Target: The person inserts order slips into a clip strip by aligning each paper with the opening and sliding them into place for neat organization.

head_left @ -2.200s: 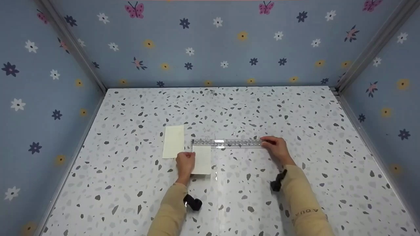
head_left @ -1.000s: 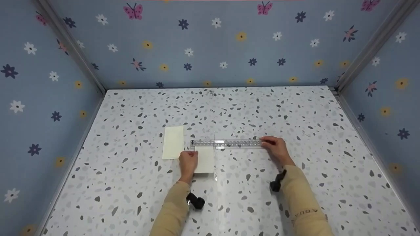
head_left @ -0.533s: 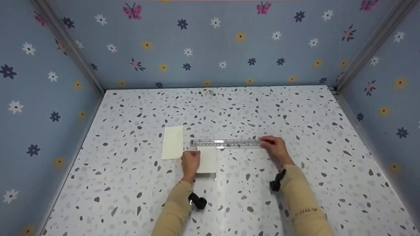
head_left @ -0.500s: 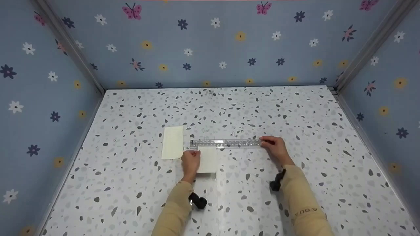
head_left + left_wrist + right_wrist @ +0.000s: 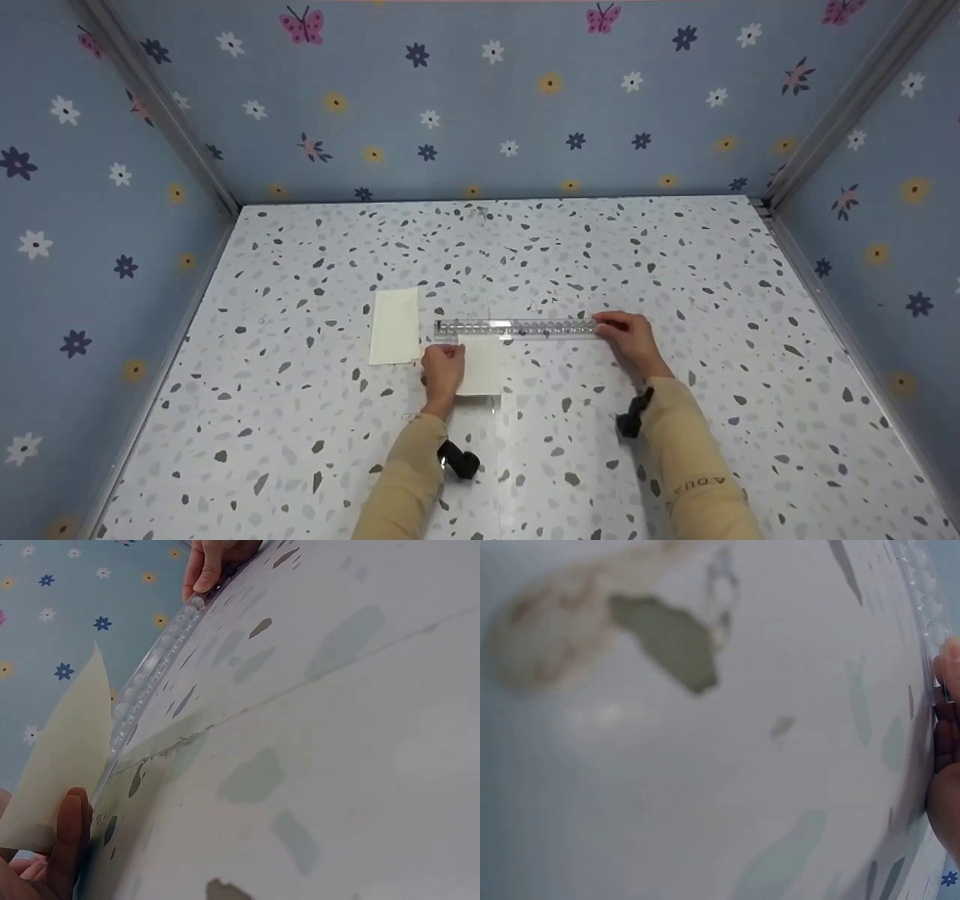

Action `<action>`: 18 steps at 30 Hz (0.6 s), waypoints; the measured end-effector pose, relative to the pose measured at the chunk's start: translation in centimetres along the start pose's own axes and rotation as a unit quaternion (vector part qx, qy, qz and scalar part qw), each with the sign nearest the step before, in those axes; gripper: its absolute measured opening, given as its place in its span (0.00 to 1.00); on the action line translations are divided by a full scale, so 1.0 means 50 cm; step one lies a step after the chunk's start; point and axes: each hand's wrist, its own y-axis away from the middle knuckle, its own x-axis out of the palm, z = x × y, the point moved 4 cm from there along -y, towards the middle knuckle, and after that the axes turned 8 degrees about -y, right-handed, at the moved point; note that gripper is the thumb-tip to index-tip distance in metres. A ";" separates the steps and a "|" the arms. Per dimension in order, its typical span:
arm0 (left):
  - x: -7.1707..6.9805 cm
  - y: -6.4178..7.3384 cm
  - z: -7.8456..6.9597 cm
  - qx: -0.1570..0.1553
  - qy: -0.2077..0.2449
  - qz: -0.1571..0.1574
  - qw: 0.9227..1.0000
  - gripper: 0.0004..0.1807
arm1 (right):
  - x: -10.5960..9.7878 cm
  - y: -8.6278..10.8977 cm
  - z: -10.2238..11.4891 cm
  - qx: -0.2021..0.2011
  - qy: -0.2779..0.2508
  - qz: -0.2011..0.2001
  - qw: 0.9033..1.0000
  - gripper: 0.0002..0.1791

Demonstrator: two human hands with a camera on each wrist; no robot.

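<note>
A cream sheet of paper (image 5: 478, 366) is pinched at its left edge by my left hand (image 5: 443, 369), near the table's middle. Its far edge lies along or just under a long clear plastic strip (image 5: 551, 328) with rows of round bumps; which, I cannot tell. A shadow under the near edge suggests that the paper is slightly raised. Fingers of my right hand (image 5: 630, 337) pinch the strip's right end. In the left wrist view the paper (image 5: 67, 742) slants up from the left fingers (image 5: 67, 832). The right wrist view catches the strip's end (image 5: 928, 607) and part of my right hand (image 5: 946, 765).
A second cream sheet (image 5: 394, 326) lies flat, left of the strip and just beyond my left hand. The speckled white table (image 5: 337, 450) has a seam running through its middle. Blue flowered panels (image 5: 480, 97) stand at its back and sides.
My left hand has slid the held paper a little to the right along the strip. The right hand and the strip stay where they were.
</note>
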 end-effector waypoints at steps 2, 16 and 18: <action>0.001 0.001 -0.001 -0.004 -0.003 0.001 1.000 0.07 | 0.001 0.000 0.000 0.002 -0.003 -0.001 1.000 0.14; 0.019 0.003 -0.006 0.003 -0.007 -0.005 1.000 0.08 | 0.000 0.001 0.000 -0.012 -0.014 -0.009 1.000 0.14; 0.022 0.004 -0.006 -0.001 -0.006 0.001 1.000 0.08 | 0.000 0.001 -0.001 -0.011 -0.011 -0.012 1.000 0.14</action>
